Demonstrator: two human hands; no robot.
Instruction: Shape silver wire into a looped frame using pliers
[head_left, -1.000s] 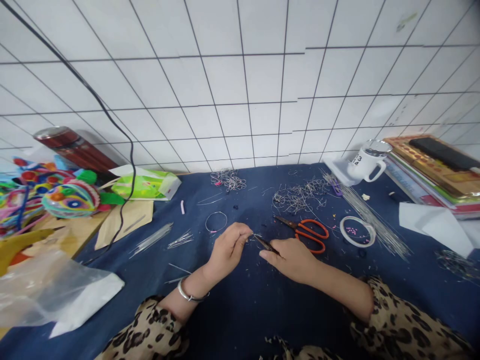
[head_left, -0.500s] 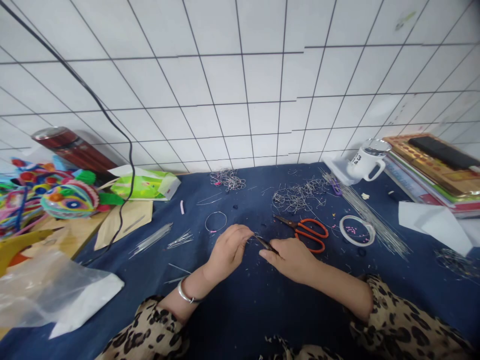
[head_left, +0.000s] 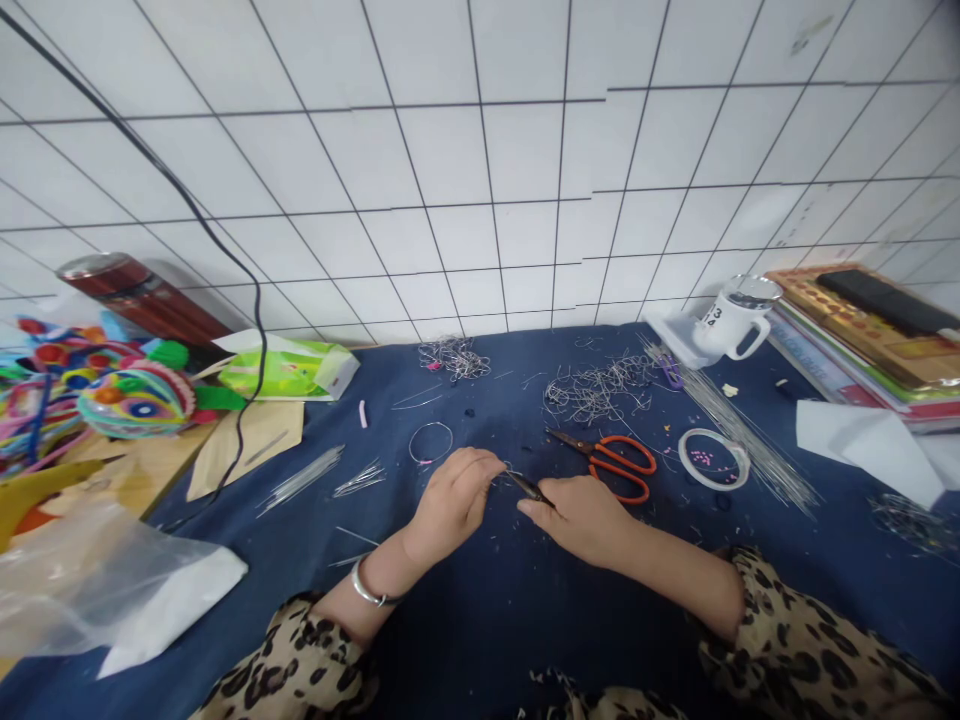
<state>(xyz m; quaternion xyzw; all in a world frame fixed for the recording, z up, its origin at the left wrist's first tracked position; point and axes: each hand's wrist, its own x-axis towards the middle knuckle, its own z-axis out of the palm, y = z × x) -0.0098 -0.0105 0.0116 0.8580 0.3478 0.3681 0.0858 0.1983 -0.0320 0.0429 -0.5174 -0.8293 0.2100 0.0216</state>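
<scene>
My left hand (head_left: pixel 450 500) rests on the blue cloth (head_left: pixel 480 620) with its fingers pinched together on a tiny wire piece I can barely make out. My right hand (head_left: pixel 581 515) is closed on a small dark pair of pliers (head_left: pixel 525 487), whose tip points left and meets the left fingertips. A silver bangle (head_left: pixel 369 587) sits on my left wrist. Both sleeves are leopard print. Orange-handled scissors (head_left: pixel 611 462) lie just beyond my right hand. A small wire ring (head_left: pixel 430 442) lies just beyond my left hand.
Tangled wire scraps (head_left: pixel 600 390) and bundles of straight wires (head_left: pixel 750 440) lie on the cloth. A tape ring (head_left: pixel 714 460), white mug (head_left: pixel 731 320) and stacked books (head_left: pixel 862 330) sit right. Colourful craft pieces (head_left: pixel 112 395), a red flask (head_left: pixel 142 295), a plastic bag (head_left: pixel 97 580) and a black cable (head_left: pixel 247 330) are left.
Both hands stay nearly where they were; the left fingers have shifted slightly at the pliers' tip. The view has tipped a little.
</scene>
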